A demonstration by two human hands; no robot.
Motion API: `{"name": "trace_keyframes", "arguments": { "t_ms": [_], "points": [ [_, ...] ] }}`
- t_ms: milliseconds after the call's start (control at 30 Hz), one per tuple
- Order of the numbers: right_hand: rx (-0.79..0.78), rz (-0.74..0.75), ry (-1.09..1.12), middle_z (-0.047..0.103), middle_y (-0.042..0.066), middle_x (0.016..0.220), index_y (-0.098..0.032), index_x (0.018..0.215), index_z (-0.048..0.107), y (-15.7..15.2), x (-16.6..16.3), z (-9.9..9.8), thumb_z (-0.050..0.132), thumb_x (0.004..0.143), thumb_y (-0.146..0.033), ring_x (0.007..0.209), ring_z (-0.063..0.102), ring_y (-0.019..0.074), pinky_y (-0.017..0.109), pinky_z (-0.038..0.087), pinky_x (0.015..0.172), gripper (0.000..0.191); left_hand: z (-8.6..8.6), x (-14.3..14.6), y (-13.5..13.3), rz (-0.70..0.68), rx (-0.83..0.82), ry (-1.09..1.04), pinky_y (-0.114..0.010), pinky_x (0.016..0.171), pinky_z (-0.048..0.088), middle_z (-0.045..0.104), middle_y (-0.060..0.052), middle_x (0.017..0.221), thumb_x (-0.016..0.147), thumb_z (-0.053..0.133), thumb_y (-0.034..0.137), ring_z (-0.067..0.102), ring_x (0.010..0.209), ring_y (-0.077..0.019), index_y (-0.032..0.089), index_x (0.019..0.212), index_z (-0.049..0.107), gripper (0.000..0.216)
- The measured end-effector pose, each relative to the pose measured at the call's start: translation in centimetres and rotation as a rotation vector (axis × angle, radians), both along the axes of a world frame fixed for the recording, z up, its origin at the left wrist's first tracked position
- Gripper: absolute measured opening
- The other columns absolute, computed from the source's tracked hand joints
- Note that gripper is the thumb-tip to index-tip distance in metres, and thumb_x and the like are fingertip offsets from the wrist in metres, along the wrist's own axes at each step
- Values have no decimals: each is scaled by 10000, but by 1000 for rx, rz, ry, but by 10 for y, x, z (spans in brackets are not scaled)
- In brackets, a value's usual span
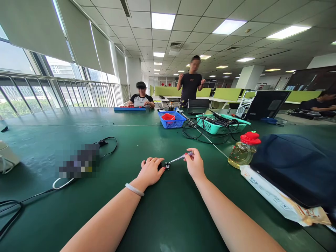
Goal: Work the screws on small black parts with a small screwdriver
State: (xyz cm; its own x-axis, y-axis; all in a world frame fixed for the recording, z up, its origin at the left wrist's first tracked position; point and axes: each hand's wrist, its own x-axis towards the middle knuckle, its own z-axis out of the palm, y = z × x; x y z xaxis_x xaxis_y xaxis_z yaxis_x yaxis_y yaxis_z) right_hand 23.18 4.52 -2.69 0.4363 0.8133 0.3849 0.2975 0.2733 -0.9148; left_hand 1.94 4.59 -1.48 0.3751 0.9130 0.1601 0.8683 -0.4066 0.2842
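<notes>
1. Green desk (162, 217) fills the head view, its far edge crossing at twelve o'clock. Free room runs from the hands toward the blue basket (172, 123) at twelve; a red-capped bottle (241, 154) bounds it at two.
2. Small black-and-silver part (167, 166) sits near centre, pinched between thumb and fingers of the left grip (150, 171), at its nine o'clock.
3. Right grip (195, 164), closed round a screwdriver (181, 157), stands at two o'clock; the tip meets the part.
4. Beyond, windows (15, 56) line ten o'clock.
</notes>
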Motion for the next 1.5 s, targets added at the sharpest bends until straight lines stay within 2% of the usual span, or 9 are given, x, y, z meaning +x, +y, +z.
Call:
{"name": "trace_keyframes", "arguments": {
  "t_ms": [267, 500, 667, 800, 867, 1100, 1200, 1333, 1500],
  "points": [
    [94, -84, 62, 673, 24, 800, -223, 989, 566, -4, 0, 7, 585, 784, -493, 662, 658, 203, 364, 530, 699, 339, 5, 12, -13, -105, -13, 18, -598, 1103, 332, 591, -99, 1382, 935, 507, 524, 472, 1309, -324, 311, 1393, 525, 506],
    [127, -100, 98, 674, 9, 763, -223, 982, 564, 0, 4, 4, 584, 779, -476, 615, 654, 195, 355, 529, 663, 325, 1, 39, -24, -71, 27, 86, -579, 1043, 397, 609, -103, 1227, 1003, 416, 298, 543, 1165, -288, 270, 1208, 617, 289],
    [125, -83, 82, 673, 8, 760, -227, 983, 566, -2, 1, 3, 579, 782, -468, 630, 650, 195, 343, 524, 646, 314, -1, 25, -36, -130, 22, 93, -602, 1079, 358, 617, -78, 1207, 1004, 398, 252, 533, 1168, -273, 290, 1203, 607, 291],
    [118, -64, 68, 671, 8, 760, -225, 996, 569, -3, -2, 3, 568, 789, -455, 634, 644, 194, 339, 518, 642, 310, 2, -11, -55, -162, -9, 59, -513, 1113, 355, 634, -51, 1204, 993, 424, 245, 527, 1195, -239, 322, 1202, 614, 293],
    [113, -58, 68, 666, 8, 760, -223, 1000, 568, -5, -4, 3, 560, 788, -453, 630, 638, 193, 337, 514, 633, 313, 2, -42, -65, -111, -13, 57, -471, 1107, 374, 647, -49, 1201, 979, 438, 245, 530, 1200, -234, 322, 1194, 628, 297],
    [117, -34, 49, 657, 9, 754, -226, 1008, 578, -7, -9, 5, 557, 803, -458, 629, 618, 186, 330, 516, 632, 310, -7, -196, -76, 211, 132, 53, -460, 1031, 458, 716, -61, 1175, 912, 410, 363, 614, 1138, -289, 312, 1143, 689, 366],
    [117, -43, 39, 665, 13, 758, -225, 1011, 581, -7, -9, 4, 549, 809, -448, 634, 625, 190, 333, 517, 631, 302, -11, -248, -79, 284, 223, 99, -491, 1045, 449, 740, 0, 1148, 893, 388, 393, 621, 1151, -301, 362, 1089, 679, 352],
    [116, -42, 36, 663, 9, 743, -226, 1005, 582, -5, -8, 3, 549, 807, -443, 629, 626, 191, 333, 517, 630, 296, -11, -273, -85, 352, 236, 76, -515, 1068, 431, 747, 130, 1089, 874, 404, 507, 597, 1174, -285, 439, 1037, 641, 296],
    [113, -42, 47, 659, 6, 744, -226, 1006, 575, -6, -8, 4, 545, 803, -436, 622, 619, 189, 336, 519, 630, 293, -10, -269, -81, 401, 189, 124, -521, 1061, 415, 756, 100, 1091, 831, 447, 584, 506, 1298, -328, 407, 1021, 682, 351]
  ]
}}
